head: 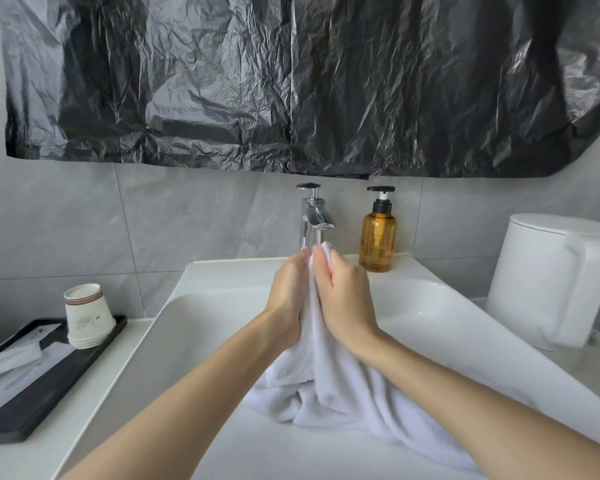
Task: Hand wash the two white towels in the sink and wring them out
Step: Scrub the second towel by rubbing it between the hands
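Head cam, working big to small: that crinkly black plastic sheet [291,81] takes up the whole top of the view, hanging on the grey tiled wall just above the tap. Below it you've got the white sink [194,323], a wide shallow basin set in the pale table [32,455]. Next up is the white towel [326,375]. Most of it sits in a rumpled heap in the middle of the basin, spilling toward the near right under your right forearm, and one bunched end is lifted straight up out of the heap. Honestly can't tell whether that heap is one towel or both. Off to the right, just beside the sink, stands a white jug [551,278] with a lid and a chunky handle. On the left of the table there's a long black tray [49,386] with some white packets lying in it. Your left hand [286,292] and right hand [347,299] are side by side over the back half of the basin with the raised end of the towel between them. The fingers of both are curled round the cloth and clamping it, and its tip pokes out right under the spout. Then there's the chrome faucet [314,216] at the back rim, an amber pump bottle [378,237] upright just to its right, and a stack of paper cups [87,317] mouth-down on the tray's far end.
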